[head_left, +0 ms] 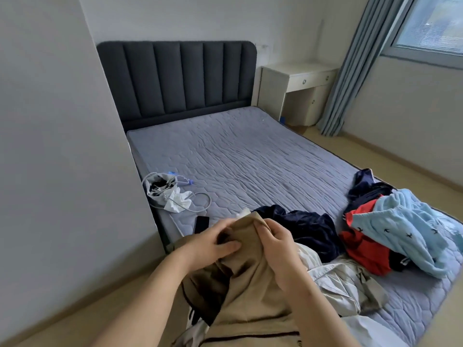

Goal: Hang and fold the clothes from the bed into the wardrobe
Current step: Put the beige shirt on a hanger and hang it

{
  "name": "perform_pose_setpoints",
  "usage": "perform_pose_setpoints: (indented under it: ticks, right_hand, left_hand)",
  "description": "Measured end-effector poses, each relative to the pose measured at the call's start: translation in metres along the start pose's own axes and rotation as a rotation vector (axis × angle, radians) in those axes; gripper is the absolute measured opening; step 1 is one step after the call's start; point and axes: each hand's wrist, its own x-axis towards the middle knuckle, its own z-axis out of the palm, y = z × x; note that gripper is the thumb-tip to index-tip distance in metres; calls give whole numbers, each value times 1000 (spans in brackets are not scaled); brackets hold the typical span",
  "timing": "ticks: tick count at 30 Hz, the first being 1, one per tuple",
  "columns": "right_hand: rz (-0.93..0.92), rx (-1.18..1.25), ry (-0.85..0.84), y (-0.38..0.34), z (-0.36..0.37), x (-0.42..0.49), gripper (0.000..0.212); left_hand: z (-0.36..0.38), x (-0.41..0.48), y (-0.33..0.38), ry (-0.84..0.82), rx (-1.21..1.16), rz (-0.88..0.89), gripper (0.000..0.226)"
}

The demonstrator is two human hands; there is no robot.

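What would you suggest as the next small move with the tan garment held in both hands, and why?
Probably draw the hands apart along its top edge and lift, so it hangs open. The left hand and right hand grip the tan garment close together at one bunched spot, while the rest hangs crumpled below, beside the cream jacket, so its shape cannot yet be read.
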Motion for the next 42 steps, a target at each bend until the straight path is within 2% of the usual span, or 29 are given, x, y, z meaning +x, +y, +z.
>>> perform_pose_setpoints:
  ticks: [2,5,7,10,13,17,22,27,32,35,39,42]
  right_hand:
    - [-26,40,-69,-1,8,2,30]
    - [-16,99,-166,1,21,1,33]
    - [-18,94,-190,4,31,0,33]
    - [-23,78,-268,8,50,-2,22]
    - [-56,63,-404,8,85,-11,22]
    - [-90,42,-645,-1,152,-50,28]
    - [-144,24,-986,-26,239,-133,24]
    - [-240,67,-1259,-54,311,-240,38]
    - [-281,121,-1470,-63,368,-359,44]
    - [-343,138,-1544,-75,402,-441,40]
    - [-373,183,-1617,-89,439,-536,37]
    - [-388,213,-1707,-96,457,-595,24]
  left_hand:
    - [0,-7,-13,2,-24,-39,50]
    - [2,-19,-24,181,92,-163,23]
    - [6,-31,-29,364,190,-277,27]
    - [12,-58,-38,683,107,-354,27]
    - [10,-99,-47,969,50,-396,16]
    - [-2,-180,-58,1285,5,-550,31]
    - [-5,-309,-64,1596,-33,-684,21]
    - [5,-438,-65,1874,-52,-756,16]
    - [31,-562,-72,2013,-59,-911,21]
    - [46,-648,-74,2082,-31,-962,18]
    - [69,-747,-77,2065,60,-1051,13]
    - [84,-814,-82,2017,35,-1153,26]
